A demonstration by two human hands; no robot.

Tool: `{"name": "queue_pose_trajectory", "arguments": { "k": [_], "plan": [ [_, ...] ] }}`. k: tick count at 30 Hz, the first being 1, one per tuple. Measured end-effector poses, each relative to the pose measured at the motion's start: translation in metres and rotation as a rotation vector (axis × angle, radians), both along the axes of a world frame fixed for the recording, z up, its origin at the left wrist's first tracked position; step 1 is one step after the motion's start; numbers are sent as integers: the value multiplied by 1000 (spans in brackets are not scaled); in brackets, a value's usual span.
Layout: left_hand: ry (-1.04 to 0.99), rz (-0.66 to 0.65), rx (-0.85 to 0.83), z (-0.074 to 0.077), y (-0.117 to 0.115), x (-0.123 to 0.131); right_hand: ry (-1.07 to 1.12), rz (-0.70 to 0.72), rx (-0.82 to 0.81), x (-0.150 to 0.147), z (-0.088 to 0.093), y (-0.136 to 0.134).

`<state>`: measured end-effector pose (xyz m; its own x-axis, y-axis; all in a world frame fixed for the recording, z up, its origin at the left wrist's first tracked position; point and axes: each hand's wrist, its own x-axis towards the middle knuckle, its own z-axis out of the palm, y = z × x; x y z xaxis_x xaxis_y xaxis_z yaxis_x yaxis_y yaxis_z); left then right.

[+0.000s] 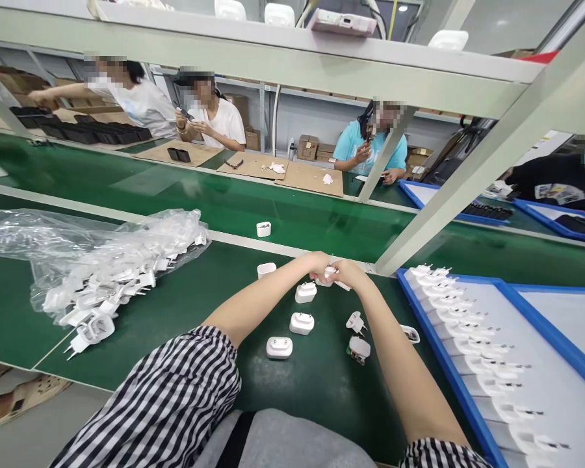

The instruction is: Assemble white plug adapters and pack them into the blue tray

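Note:
My left hand [318,263] and my right hand [345,272] meet over the green mat, both closed on one small white plug part [329,272] between them. Just below the hands lie three white charger shells in a row [305,292], [301,322], [279,347]. Two plug inserts with metal pins [355,322], [359,349] lie beside my right forearm. A white cap [266,270] stands to the left of my left hand.
A clear plastic bag of white plug parts [108,281] lies at the left. A blue-rimmed tray [449,372] at the right holds several rows of finished plugs. One white cap [263,229] sits on the conveyor belt. Other people work across the belt.

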<state>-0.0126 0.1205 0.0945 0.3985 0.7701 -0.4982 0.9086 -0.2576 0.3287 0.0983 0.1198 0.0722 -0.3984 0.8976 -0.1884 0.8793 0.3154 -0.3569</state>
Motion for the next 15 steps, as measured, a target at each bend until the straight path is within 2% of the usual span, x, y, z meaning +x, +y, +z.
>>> {"name": "queue_pose_trajectory", "arguments": {
  "k": [3,5,7,9,12,15],
  "plan": [
    [18,30,7,7,-4,2,84,-25,-31,3,-1,-2],
    [35,51,28,16,-13,-8,167,-51,-41,6,-4,-6],
    [60,67,63,24,-33,-31,279,-80,-50,8,-11,-11],
    [61,84,96,24,-66,-62,418,-110,-70,8,-21,-16],
    [-52,159,37,3,-128,-101,634,-147,-128,1,-35,-22],
    [-219,240,50,-35,-176,-109,809,-163,-228,-10,-40,-26]
  ]
}}
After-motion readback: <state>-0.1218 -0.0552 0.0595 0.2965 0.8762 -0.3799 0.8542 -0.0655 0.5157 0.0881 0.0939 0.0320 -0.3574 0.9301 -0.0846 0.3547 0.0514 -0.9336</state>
